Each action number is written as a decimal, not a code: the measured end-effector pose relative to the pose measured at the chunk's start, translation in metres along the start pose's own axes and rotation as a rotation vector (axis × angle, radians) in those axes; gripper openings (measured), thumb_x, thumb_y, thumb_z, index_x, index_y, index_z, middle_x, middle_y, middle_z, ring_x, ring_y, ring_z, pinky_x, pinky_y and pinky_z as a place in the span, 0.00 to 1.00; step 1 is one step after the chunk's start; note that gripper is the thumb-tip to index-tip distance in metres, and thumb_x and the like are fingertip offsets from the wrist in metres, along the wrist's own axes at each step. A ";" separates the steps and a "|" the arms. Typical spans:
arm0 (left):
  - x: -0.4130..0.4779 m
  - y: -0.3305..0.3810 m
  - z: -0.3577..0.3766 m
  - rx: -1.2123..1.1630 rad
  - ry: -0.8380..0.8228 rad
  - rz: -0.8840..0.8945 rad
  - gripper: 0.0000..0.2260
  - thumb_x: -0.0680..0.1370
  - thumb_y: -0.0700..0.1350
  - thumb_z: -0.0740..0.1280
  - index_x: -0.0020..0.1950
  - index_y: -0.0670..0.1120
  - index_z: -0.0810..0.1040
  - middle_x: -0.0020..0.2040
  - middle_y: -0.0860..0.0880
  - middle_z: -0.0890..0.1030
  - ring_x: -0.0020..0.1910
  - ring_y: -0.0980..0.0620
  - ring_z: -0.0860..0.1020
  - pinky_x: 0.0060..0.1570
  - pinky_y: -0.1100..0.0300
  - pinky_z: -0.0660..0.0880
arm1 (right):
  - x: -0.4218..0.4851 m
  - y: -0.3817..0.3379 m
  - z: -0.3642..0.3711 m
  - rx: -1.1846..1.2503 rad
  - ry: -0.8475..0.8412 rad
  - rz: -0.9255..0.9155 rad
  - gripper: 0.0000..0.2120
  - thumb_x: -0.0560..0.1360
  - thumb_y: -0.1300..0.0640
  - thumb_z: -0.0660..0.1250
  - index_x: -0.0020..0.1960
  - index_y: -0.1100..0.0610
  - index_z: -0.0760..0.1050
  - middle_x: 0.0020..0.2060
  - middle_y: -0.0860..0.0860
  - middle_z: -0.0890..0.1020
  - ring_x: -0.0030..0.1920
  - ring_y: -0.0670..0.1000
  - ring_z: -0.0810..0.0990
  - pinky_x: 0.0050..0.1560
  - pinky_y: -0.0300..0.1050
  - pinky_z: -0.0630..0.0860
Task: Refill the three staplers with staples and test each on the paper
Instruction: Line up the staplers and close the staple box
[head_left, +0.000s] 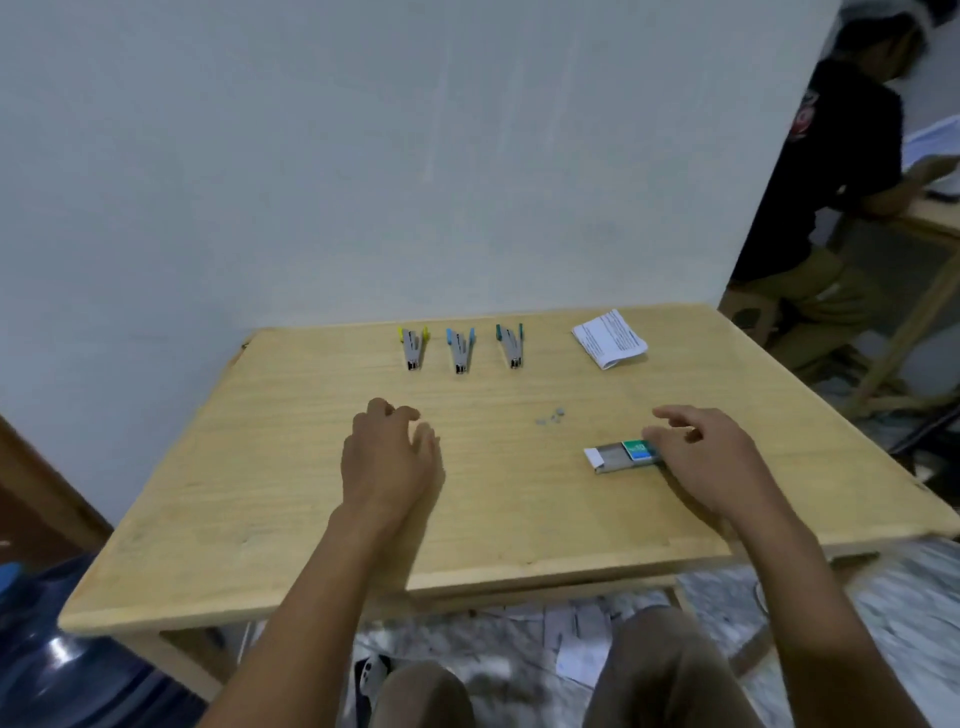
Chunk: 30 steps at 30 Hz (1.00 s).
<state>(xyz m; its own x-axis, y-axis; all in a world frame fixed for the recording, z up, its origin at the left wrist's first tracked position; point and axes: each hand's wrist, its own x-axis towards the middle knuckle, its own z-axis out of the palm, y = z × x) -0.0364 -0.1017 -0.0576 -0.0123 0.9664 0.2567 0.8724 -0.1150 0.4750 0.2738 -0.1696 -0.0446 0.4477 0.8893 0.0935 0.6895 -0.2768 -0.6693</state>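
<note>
Three grey staplers lie in a row at the back of the wooden table (260, 519): one with yellow ends (413, 349), one with light blue ends (460, 351), one with teal ends (511, 346). A folded printed paper (610, 339) lies to their right. A half-open box of staples (623, 455) sits at the right, with a few loose staples (550, 417) beyond it. My right hand (706, 457) hovers at the box's right end, fingers apart, perhaps touching it. My left hand (392, 457) rests over the table's middle, fingers loosely curled, holding nothing.
A pale wall stands right behind the table. Another person sits at a second table at the far right (841, 182). A blue water jug (62, 649) stands on the floor at the left. Papers lie on the floor under the table.
</note>
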 end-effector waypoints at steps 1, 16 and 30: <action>-0.011 0.011 0.005 -0.065 0.034 0.054 0.16 0.78 0.53 0.64 0.61 0.47 0.80 0.60 0.47 0.76 0.59 0.47 0.74 0.56 0.50 0.74 | 0.001 0.006 -0.001 -0.023 -0.052 -0.018 0.15 0.76 0.45 0.68 0.63 0.43 0.77 0.59 0.48 0.77 0.54 0.46 0.74 0.54 0.47 0.74; -0.059 0.120 0.062 -0.150 -0.218 0.306 0.14 0.79 0.56 0.63 0.62 0.57 0.80 0.55 0.54 0.73 0.57 0.52 0.68 0.53 0.57 0.58 | -0.009 0.027 0.007 -0.154 -0.098 -0.206 0.19 0.78 0.39 0.62 0.67 0.42 0.75 0.63 0.42 0.77 0.62 0.47 0.71 0.60 0.46 0.66; -0.007 0.113 0.067 -0.363 -0.089 0.188 0.12 0.79 0.51 0.64 0.61 0.52 0.80 0.53 0.54 0.76 0.57 0.52 0.74 0.57 0.49 0.75 | -0.008 0.035 0.012 -0.122 -0.057 -0.272 0.20 0.77 0.36 0.61 0.65 0.41 0.75 0.60 0.38 0.77 0.60 0.43 0.72 0.60 0.44 0.66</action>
<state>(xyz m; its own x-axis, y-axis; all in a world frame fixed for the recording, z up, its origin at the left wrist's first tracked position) 0.0946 -0.1060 -0.0621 0.1874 0.9350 0.3011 0.6262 -0.3499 0.6967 0.2878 -0.1824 -0.0774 0.2070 0.9548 0.2134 0.8444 -0.0642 -0.5318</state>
